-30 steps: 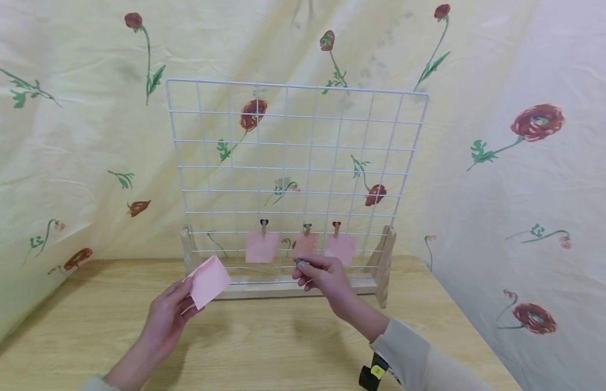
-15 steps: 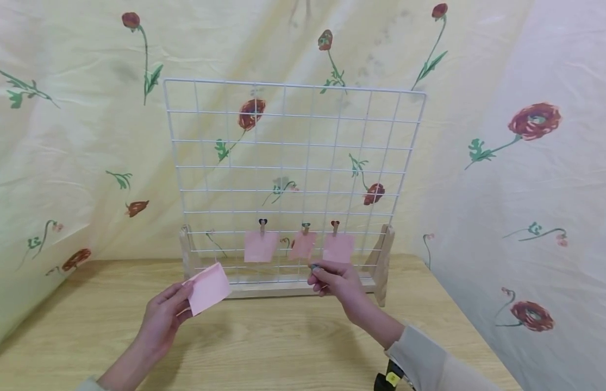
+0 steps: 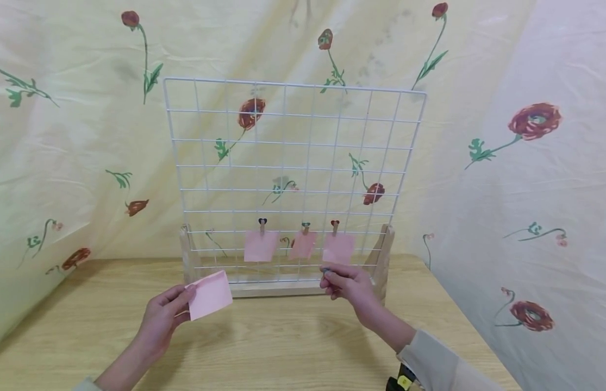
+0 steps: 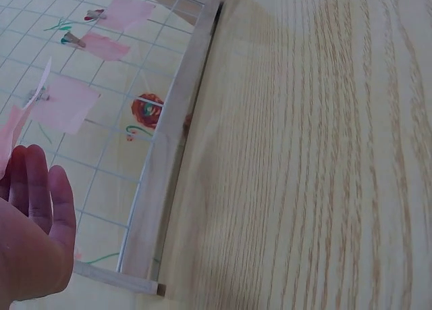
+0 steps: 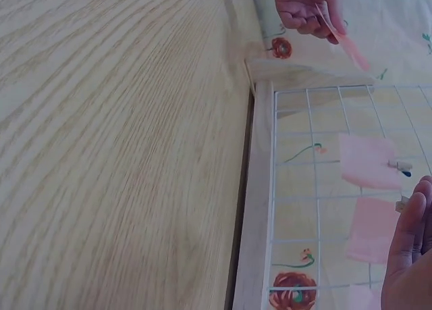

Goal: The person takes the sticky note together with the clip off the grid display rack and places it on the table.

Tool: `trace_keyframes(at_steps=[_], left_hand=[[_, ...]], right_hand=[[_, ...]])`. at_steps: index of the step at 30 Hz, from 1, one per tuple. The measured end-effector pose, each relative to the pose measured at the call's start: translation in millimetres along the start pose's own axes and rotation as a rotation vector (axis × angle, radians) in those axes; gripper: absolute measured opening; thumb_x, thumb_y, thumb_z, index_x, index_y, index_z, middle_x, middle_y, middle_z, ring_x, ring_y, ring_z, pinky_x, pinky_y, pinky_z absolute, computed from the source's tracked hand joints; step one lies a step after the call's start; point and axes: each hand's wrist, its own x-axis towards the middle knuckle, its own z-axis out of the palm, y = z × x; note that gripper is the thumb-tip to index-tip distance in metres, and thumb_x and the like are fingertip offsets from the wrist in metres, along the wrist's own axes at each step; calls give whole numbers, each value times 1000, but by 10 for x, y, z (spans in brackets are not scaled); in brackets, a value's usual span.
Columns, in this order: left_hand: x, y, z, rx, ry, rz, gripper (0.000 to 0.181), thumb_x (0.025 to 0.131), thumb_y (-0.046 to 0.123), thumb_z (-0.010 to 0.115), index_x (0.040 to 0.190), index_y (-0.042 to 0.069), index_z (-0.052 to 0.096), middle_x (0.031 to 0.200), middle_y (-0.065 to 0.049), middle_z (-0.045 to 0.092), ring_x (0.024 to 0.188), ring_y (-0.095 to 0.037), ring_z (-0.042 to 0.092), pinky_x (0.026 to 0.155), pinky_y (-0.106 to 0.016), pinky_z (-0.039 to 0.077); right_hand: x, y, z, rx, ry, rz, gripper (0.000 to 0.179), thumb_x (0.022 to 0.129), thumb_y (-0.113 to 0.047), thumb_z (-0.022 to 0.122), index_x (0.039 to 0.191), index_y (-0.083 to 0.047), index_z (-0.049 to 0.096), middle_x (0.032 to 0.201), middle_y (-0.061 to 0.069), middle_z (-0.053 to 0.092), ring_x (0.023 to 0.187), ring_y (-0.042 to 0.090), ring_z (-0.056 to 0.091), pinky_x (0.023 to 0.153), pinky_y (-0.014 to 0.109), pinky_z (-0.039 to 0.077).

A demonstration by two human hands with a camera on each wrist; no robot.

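Observation:
Between thumb and fingers, my left hand (image 3: 161, 317) holds a pink sheet of paper (image 3: 211, 296) by its left edge, above the table and in front of the rack's left side. My right hand (image 3: 354, 290) pinches a small clothespin (image 3: 325, 271) with a bluish end, mostly covered by the fingers. It hovers below and in front of the right-hand pink note (image 3: 339, 247). On the white wire grid rack (image 3: 285, 84) hang a left note (image 3: 261, 247) and a smaller middle note (image 3: 303, 245); every hung note has a small wooden clothespin with a heart-shaped end.
The grid stands in a wooden base (image 3: 283, 289) at the back of the wooden table (image 3: 263, 347). Flowered cloth (image 3: 483, 217) surrounds the table on its back and sides. A black strap with a yellow tag (image 3: 404, 381) shows under the right sleeve.
My right hand has moved right and slightly down, from in front of the middle note, still pinching the clothespin. My left hand has lowered and turned the pink paper a little.

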Motion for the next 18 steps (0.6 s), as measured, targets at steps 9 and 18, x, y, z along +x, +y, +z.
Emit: trace_keyframes(at_steps=[9, 18], left_hand=[[1, -25, -5, 68, -4, 0, 12, 96, 11, 59, 90, 11, 69, 86, 2, 65, 75, -12, 65, 67, -26, 58], [18, -51, -45, 100, -24, 3, 11, 96, 10, 59, 93, 7, 69, 86, 2, 66, 75, -13, 65, 66, -27, 58]], right_hand=[[-32, 32, -133, 22, 86, 26, 21, 94, -3, 56, 110, 7, 65, 74, -1, 66, 65, 8, 59, 60, 20, 51], [-78, 72, -246, 10, 121, 41, 23, 94, -3, 56, 111, 9, 65, 74, 0, 66, 65, 10, 59, 60, 21, 52]])
